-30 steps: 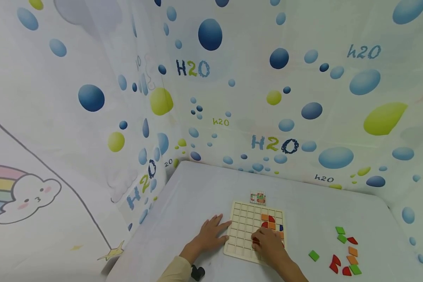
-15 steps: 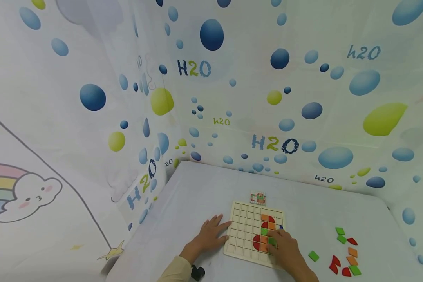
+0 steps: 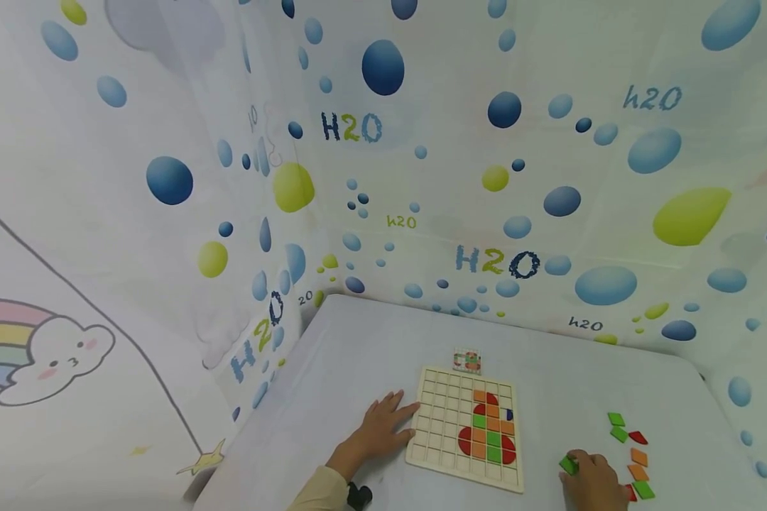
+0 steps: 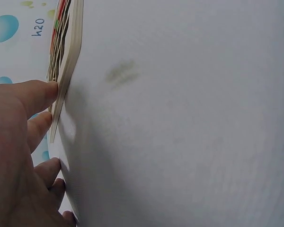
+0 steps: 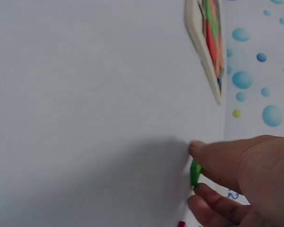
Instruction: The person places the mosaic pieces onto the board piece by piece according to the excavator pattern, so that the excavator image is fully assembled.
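My left hand lies spread on the white table, its fingertips touching the left edge of the wooden grid board. The left wrist view shows thumb and forefinger against the board's side. To the right of the board, my right hand pinches a green square tile between thumb and fingers; in the right wrist view the green tile is seen almost edge-on. Orange, green and red tiles fill part of the grid, such as the red quarter-rounds, along with one small dark blue piece.
Behind the board lies a small pattern card. Loose green, orange and red tiles are scattered at the right, some partly hidden by the right hand. A black object sits near the left forearm.
My right hand has left the board and moved right to the green tile, uncovering the red, green and orange pieces in the grid. The left hand has stayed in place.
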`<state>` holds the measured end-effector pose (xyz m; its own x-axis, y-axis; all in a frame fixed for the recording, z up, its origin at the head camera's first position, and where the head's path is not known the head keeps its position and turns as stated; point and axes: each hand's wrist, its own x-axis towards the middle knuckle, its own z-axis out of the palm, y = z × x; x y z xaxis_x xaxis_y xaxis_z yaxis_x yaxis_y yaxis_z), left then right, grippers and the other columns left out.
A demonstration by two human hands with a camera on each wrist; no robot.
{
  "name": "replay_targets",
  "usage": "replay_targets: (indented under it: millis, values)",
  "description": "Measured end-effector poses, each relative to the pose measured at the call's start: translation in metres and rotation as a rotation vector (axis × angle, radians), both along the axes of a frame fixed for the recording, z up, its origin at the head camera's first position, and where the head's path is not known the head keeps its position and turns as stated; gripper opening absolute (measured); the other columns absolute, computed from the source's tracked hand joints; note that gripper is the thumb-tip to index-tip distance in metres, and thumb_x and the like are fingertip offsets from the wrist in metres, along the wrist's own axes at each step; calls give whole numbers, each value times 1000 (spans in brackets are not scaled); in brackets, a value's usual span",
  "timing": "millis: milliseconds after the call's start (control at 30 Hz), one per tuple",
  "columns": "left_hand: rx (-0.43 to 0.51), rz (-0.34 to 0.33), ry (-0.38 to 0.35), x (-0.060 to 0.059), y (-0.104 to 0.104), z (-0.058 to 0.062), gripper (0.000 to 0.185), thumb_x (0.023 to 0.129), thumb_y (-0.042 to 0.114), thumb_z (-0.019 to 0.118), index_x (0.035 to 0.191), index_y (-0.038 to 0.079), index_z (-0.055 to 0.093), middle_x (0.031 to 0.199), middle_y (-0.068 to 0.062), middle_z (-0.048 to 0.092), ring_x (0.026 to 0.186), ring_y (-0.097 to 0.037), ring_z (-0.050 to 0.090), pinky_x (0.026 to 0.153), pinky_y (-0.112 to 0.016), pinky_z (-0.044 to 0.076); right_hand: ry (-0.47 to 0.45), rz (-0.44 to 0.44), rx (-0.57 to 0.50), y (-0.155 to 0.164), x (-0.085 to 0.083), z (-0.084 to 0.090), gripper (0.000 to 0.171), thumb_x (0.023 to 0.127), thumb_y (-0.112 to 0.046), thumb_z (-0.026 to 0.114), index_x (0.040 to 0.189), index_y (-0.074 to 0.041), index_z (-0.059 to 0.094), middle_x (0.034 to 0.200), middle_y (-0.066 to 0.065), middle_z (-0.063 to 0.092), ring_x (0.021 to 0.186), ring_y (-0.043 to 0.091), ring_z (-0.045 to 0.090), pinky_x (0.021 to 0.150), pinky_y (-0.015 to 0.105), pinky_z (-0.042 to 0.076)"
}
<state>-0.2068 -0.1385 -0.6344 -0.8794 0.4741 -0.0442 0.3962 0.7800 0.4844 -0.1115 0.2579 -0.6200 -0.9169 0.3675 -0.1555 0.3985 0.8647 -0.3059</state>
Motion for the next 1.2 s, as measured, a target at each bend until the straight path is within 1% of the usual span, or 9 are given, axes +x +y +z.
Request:
replay_targets:
  millis: [67,133,333,433,567,700,833,1000,1200]
  values:
    - [1,0,1,-1,0,0,56,104,42,62,158,31,51,169,-15,37,157,-41,32,124,-68,26,0,10,-12,3,0,-2,42,89,-11,84,122,7,64,107,31,61,96,41,63,82,65,51]
    - [7,-1,0,-1,0,1,56,104,43,61,158,31,51,170,-15,36,157,-41,32,125,-68,25,-2,6,-47,6,-2,-4,40,91,-9,81,123,8,64,107,30,62,96,41,62,82,64,51]
    - [11,-6,-3,-1,0,0,56,105,43,61,158,30,50,170,-16,36,157,-42,32,125,-68,25,2,-70,-127,11,-6,-17,36,93,-4,77,124,8,63,112,32,61,101,45,58,87,68,48]
    - [5,-7,2,-1,0,-1,56,105,43,61,158,31,50,170,-16,36,157,-41,32,125,-68,25,0,-61,-166,12,-7,-18,35,95,-4,74,126,7,62,116,33,59,105,47,57,90,69,48]
    - [16,-10,8,-2,-1,-1,56,105,41,62,158,29,51,169,-17,36,156,-43,32,124,-69,25,-7,-15,-208,13,-9,-12,35,98,-4,70,129,8,60,122,36,55,111,49,55,93,72,46]
    - [18,-16,7,-1,-1,-2,55,105,41,61,158,27,51,169,-18,36,156,-44,32,124,-70,25,1,30,-170,10,-13,-7,32,99,-5,70,127,7,60,120,35,56,111,49,57,91,70,47]
    - [13,-7,-8,1,-1,0,56,105,43,61,158,29,51,169,-16,36,157,-42,32,125,-68,25,47,59,-120,5,-20,-5,30,97,-2,70,123,10,60,113,35,57,106,47,59,90,66,50]
    - [6,4,-11,1,0,2,56,104,44,62,158,32,51,170,-14,36,158,-40,31,126,-67,24,104,84,-121,-1,-31,-3,29,96,3,68,121,14,59,110,35,56,102,45,58,90,61,54]
    - [-1,10,2,1,0,1,56,105,45,61,158,32,50,170,-14,36,157,-40,31,126,-67,24,108,110,-132,-4,-43,-1,26,96,5,67,118,13,59,111,34,54,103,45,57,91,60,54]
